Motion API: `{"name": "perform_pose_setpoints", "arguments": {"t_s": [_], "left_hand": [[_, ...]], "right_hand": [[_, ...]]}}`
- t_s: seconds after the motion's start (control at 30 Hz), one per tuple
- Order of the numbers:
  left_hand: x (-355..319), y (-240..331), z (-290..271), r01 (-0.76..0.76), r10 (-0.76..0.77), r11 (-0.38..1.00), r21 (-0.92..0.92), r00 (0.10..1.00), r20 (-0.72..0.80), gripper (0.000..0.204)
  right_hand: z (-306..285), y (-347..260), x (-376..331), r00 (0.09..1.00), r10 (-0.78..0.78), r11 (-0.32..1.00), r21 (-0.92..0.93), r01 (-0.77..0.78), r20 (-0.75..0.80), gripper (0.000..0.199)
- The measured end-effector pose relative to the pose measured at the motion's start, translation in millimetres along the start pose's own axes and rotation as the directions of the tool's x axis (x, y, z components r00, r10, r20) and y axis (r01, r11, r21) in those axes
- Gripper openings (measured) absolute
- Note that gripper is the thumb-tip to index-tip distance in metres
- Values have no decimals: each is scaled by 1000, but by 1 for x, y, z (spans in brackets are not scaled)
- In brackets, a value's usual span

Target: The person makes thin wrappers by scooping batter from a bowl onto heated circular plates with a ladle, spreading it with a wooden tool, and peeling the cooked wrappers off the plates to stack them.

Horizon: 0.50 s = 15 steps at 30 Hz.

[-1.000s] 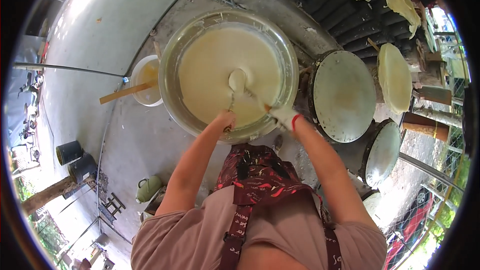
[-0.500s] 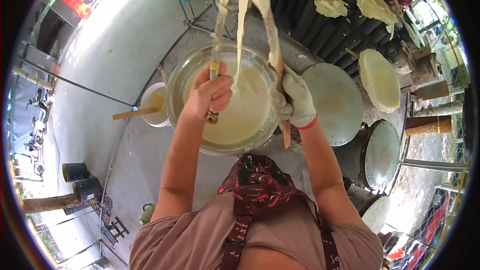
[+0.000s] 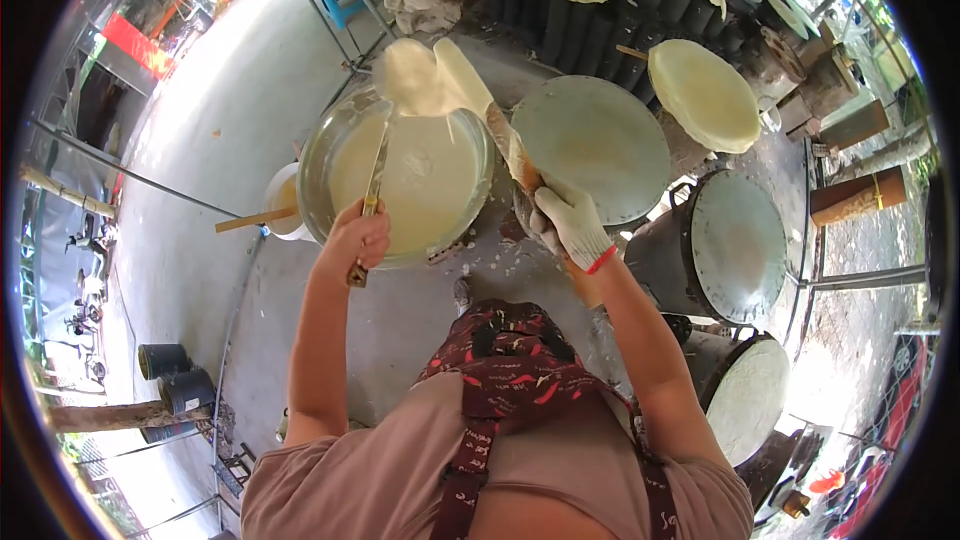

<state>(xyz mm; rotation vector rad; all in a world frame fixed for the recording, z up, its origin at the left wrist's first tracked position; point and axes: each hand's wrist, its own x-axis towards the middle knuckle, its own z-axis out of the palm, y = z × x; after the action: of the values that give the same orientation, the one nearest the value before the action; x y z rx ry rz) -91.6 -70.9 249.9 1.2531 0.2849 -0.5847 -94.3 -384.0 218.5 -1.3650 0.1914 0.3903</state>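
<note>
Ladle point(image 3: 408, 85) and paddle point(image 3: 515, 155) are held up ahead of the body, the ladle's coated bowl being seen against the far rim of the basin point(image 3: 318, 170); the ladle's long axis is pointed from the left hand point(image 3: 358, 238) away from the body and slightly rightward, so that the bowl is placed beyond both hands and, from side to side, between them; the left hand, joined to it by the handle, is the nearer one. The bare left hand is wrapped around that handle; the gloved right hand point(image 3: 572, 218) is clamped on the paddle, though some of its fingers cannot be made out; the two hands are held well apart. The paddle is slanted from lower right to upper left, its pale blade set close beside the bowl; whether they are touching cannot be told; the basin is partly filled with batter point(image 3: 430, 195). The near drum point(image 3: 600, 145) is placed to the right of the bowl, just beyond the right hand, its flat top turned up. No brand can be read; pale lettering is borne by the dark apron straps point(image 3: 470, 470).
</note>
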Motion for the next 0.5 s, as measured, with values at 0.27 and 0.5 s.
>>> {"name": "perform_pose_setpoints", "arguments": {"t_s": [0.27,0.5], "left_hand": [[-12,-42,76,210,-214,969,131,977,11,11],[20,-82,202,689,-562,720,-81,648,515,24]], "right_hand": [[-52,43,-52,997,51,999,14,-50,-64,44],[-143,136,-119,874,-356,791,-605,94,-330,42]]}}
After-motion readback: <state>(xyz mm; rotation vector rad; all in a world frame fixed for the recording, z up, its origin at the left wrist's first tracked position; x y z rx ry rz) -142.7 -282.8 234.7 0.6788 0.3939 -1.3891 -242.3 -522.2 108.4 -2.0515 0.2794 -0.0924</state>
